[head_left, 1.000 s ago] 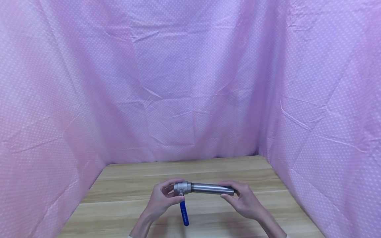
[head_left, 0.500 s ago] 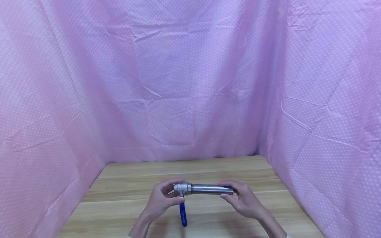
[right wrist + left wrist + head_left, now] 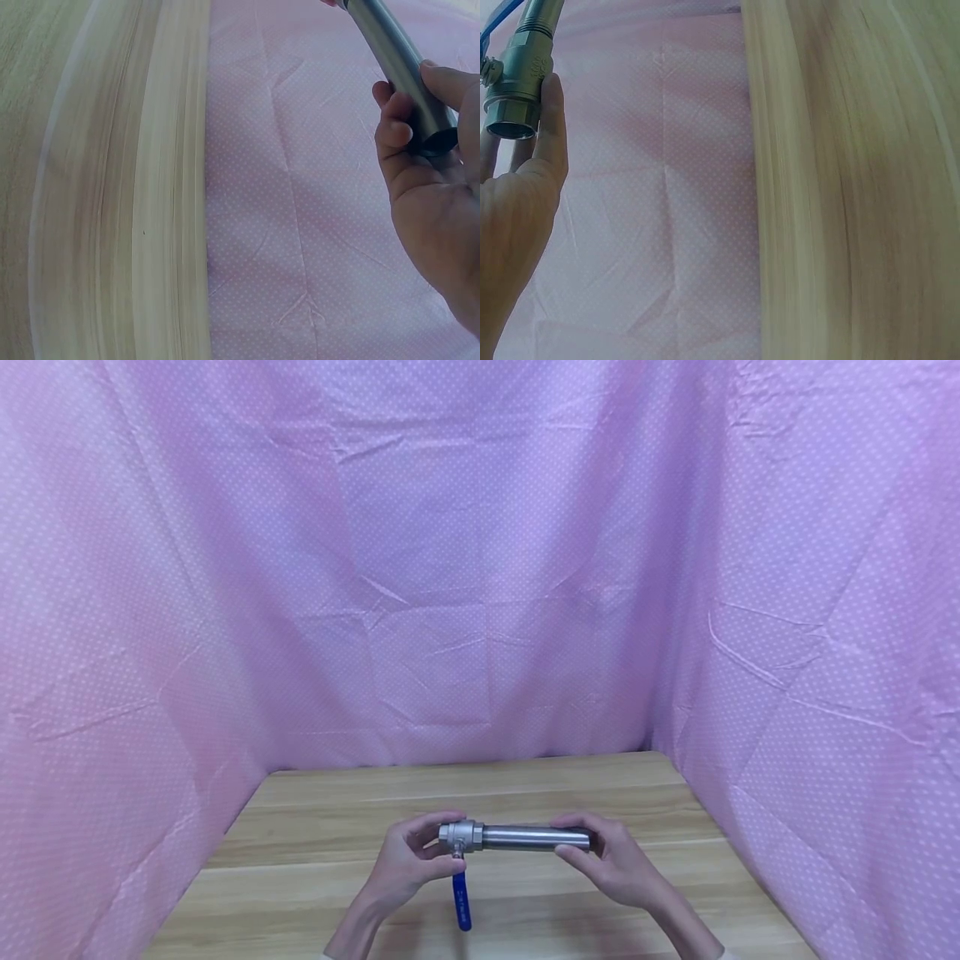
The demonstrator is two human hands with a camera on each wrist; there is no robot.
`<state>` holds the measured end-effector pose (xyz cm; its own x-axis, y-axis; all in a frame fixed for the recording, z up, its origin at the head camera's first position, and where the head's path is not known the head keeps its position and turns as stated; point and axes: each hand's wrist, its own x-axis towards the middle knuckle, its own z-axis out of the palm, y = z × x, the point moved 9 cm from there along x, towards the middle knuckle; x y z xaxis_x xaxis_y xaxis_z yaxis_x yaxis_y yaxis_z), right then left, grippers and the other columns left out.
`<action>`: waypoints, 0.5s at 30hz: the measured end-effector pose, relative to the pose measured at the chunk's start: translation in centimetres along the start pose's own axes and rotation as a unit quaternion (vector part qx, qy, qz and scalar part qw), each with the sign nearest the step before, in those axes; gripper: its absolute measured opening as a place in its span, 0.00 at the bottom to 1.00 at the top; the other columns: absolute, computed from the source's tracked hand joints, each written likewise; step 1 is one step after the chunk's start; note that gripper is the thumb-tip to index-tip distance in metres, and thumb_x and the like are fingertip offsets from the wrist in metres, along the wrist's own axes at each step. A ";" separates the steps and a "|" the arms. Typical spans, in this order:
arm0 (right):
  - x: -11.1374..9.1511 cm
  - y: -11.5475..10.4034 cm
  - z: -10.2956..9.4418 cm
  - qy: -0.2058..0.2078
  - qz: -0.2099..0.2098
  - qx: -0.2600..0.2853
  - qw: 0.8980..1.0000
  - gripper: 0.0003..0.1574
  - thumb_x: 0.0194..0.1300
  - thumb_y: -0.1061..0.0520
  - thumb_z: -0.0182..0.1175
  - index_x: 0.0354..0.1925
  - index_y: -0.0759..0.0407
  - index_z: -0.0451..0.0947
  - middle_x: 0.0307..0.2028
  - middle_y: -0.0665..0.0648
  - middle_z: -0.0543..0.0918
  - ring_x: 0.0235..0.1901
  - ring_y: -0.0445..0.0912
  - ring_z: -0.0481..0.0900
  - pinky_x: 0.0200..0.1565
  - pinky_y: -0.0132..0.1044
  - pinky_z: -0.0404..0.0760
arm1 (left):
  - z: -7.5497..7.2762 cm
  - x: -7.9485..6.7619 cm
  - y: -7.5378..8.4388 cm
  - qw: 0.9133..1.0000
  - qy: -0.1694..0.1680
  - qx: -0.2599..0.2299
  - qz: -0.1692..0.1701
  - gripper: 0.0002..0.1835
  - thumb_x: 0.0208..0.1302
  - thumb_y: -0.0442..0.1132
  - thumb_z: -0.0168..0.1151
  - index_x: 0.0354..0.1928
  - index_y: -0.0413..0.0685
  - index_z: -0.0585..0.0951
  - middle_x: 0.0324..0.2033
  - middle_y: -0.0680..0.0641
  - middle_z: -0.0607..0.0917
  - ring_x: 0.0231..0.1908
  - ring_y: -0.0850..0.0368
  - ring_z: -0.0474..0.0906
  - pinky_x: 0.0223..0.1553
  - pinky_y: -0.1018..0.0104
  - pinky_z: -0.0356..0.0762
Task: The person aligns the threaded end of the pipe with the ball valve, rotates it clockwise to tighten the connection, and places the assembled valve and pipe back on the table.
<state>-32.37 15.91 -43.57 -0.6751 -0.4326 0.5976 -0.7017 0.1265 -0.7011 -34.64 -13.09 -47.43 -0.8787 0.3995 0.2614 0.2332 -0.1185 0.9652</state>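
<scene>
My left hand point(image 3: 403, 862) grips a silver ball valve point(image 3: 459, 836) at its hexagonal left end, thumb close to the stem. From the valve a blue lever handle point(image 3: 461, 902) points down toward me. A smooth steel pipe point(image 3: 521, 837) joins the valve's right side, with threads showing at the joint in the left wrist view. My right hand point(image 3: 615, 864) holds the pipe's far end, thumb in front and fingers behind. In the right wrist view the pipe's open end point(image 3: 442, 140) faces the palm. Valve and pipe are held level above the table.
A wood-grain table point(image 3: 315, 827) lies under both hands. Pink dotted cloth point(image 3: 465, 610) hangs at the back and on both sides, close to the table's edges.
The pipe and valve have levelled slightly, and the blue lever has swung a little to the left. Both hands keep their hold in nearly the same place.
</scene>
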 end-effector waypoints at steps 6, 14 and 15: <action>0.2 0.2 0.2 0.007 0.029 0.001 1.000 0.18 0.77 0.70 0.68 0.62 0.67 0.84 0.52 0.69 0.92 0.39 0.31 0.84 0.29 0.30 0.88 | -0.1 0.0 0.2 1.000 0.007 0.005 0.005 0.39 0.60 0.24 0.81 0.74 0.27 0.77 0.70 0.24 0.82 0.63 0.56 0.91 0.65 0.59 0.94; 0.5 0.2 0.4 0.012 0.008 0.005 1.000 0.22 0.72 0.73 0.71 0.61 0.66 0.81 0.50 0.70 0.88 0.42 0.32 0.85 0.35 0.31 0.93 | -0.3 0.0 0.1 1.000 0.020 0.007 0.007 0.38 0.60 0.23 0.80 0.73 0.27 0.78 0.69 0.28 0.83 0.63 0.57 0.90 0.67 0.59 0.92; 0.5 0.3 0.3 0.013 0.012 0.003 1.000 0.22 0.72 0.73 0.72 0.60 0.65 0.81 0.48 0.69 0.89 0.41 0.31 0.85 0.34 0.31 0.92 | -0.4 0.0 0.1 1.000 0.020 0.008 0.007 0.38 0.60 0.24 0.80 0.73 0.28 0.78 0.69 0.29 0.84 0.63 0.57 0.90 0.67 0.59 0.92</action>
<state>-32.81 15.42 -43.59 -0.6973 -0.4057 0.5909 -0.6842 0.1313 -0.7174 -34.74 -13.46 -47.33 -0.8916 0.3606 0.2740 0.2512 -0.1097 0.9617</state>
